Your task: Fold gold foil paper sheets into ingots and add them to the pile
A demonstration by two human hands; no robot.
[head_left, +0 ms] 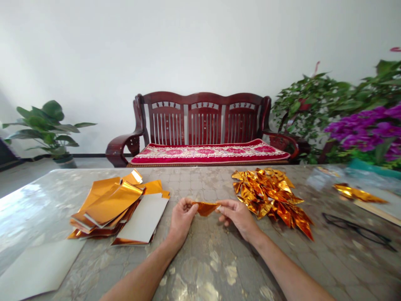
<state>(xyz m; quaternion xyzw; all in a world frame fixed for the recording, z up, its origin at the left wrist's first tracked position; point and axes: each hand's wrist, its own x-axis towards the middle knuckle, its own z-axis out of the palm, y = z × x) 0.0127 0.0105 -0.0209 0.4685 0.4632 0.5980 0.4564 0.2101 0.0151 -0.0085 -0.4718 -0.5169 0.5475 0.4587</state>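
Note:
Between my two hands is a small folded piece of gold foil paper (205,208), held just over the table. My left hand (184,218) pinches its left end between thumb and fingers. At its right end, my right hand (236,215) grips the other tip in the same way. To the right lies a heap of folded, pointed gold foil pieces (272,192), close to my right hand. On the left is a loose stack of flat gold foil sheets (109,202), with a pale-backed sheet (143,219) turned face down at its right side.
The patterned table (200,259) spans the foreground. A pale sheet (40,267) lies at front left. Dark glasses (359,230), a gold foil piece (360,193) and clear plastic (324,177) lie at right. Behind stand a wooden bench (203,98) and plants (326,96).

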